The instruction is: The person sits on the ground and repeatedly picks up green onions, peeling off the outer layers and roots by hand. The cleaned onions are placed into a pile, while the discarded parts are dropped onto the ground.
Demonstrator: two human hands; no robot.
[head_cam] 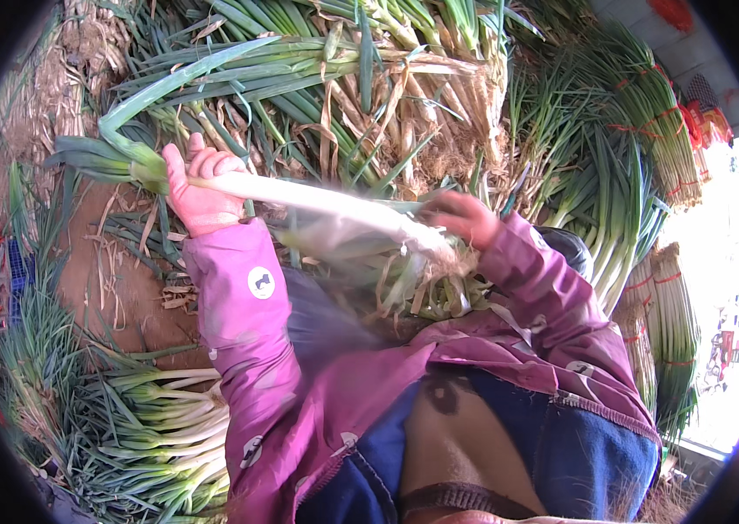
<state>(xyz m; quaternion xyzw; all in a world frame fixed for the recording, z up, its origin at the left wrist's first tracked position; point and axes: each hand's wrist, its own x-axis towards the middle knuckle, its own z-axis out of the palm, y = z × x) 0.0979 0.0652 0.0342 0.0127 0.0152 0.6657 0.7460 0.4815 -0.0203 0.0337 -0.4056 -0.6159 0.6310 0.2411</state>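
My left hand is closed around a long green onion just below its leaves. The white stalk slants down to the right, and its roots hang over a heap of stripped outer leaves. Close above the root end is my right hand, blurred by motion. A pale green strip runs up to its fingers; whether they grip it I cannot tell. Below the stalk, another blurred pale leaf or peel shows.
Unpeeled green onions with dry, soil-brown skins are piled ahead. Clean white ones lie in a row at lower left. Bundles tied with red bands stand at right, beside a bright opening. Bare brown ground shows at left.
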